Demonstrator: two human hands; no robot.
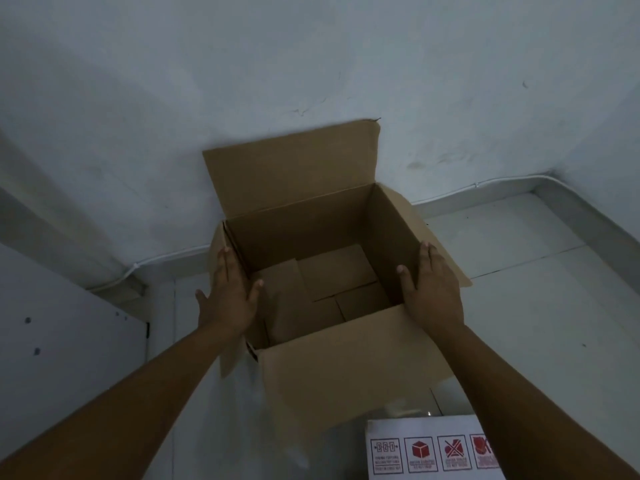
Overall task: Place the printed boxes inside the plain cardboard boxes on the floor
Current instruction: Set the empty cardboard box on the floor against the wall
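Plain cardboard box (332, 271) sits on the pale tiled floor (519, 258), close against the wall (311, 64). All places below are taken from this box.

- Box: top open, far flap standing up against the wall, near flap folded down toward the camera, side flaps splayed outward. Inside is bare; only the crossed bottom flaps show. Nothing packed yet.
- Left hand (230, 296): open and flat, fingers spread, palm laid on the box's left rim and side flap, thumb hooked over the inner edge. Holding nothing.
- Right hand (433, 289): open and flat likewise, pressed along the box's right wall and flap, thumb just inside the rim. Holding nothing.
- Printed box (426, 448): white, red handling symbols on its face, lying on the floor just on the near side of the plain box, beyond the down-folded near flap. Partly cut off by the frame edge and crossed by the right forearm. Neither hand touches it.

Judgement: the step in hand is preparing the receiver, with both hands steadying the carton and spreading its flaps so the mouth stays clear. Loading has not begun.

Next move would call for both hands to leave the rim, come back to the printed box, grip it on opposite sides, lift it over the near flap and lower it squarely in. Fit looks close; cannot tell its full size from here.
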